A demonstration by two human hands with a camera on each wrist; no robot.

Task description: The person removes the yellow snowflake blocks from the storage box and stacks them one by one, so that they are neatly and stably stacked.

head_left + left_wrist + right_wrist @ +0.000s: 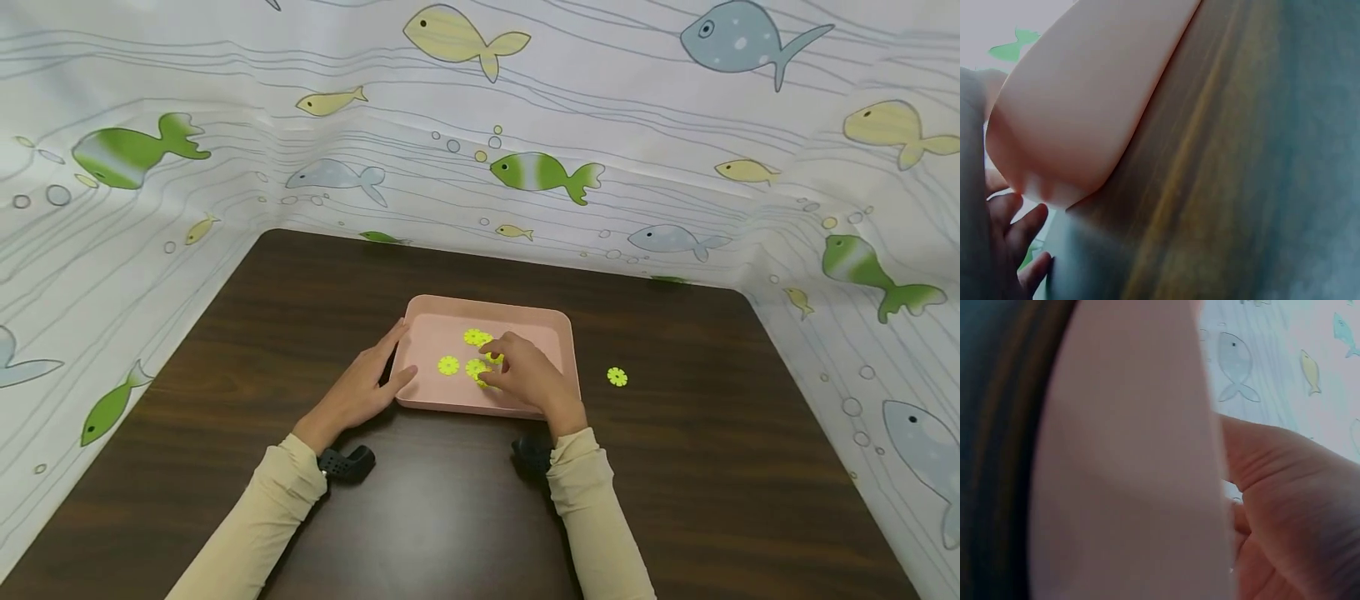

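Note:
A pink tray (431, 396) lies on the table, and several small yellow interlocking discs (448, 365) with notched rims lie in it. My left hand (360, 387) rests at the tray's left side, its straight fingers along the outer wall and the thumb over the rim. In the left wrist view, its fingertips (1036, 215) are spread at the tray's corner. Over the discs, my right hand (528, 375) has its thumb and forefinger parted, partly covering some of them. In the right wrist view, the tray wall (1129, 456) hides its fingertips.
One more yellow disc (617, 377) lies on the dark wooden table (690, 467), right of the tray. A white sheet (420, 125) printed with fish stands around the back and sides. Each wrist carries a black device (348, 464).

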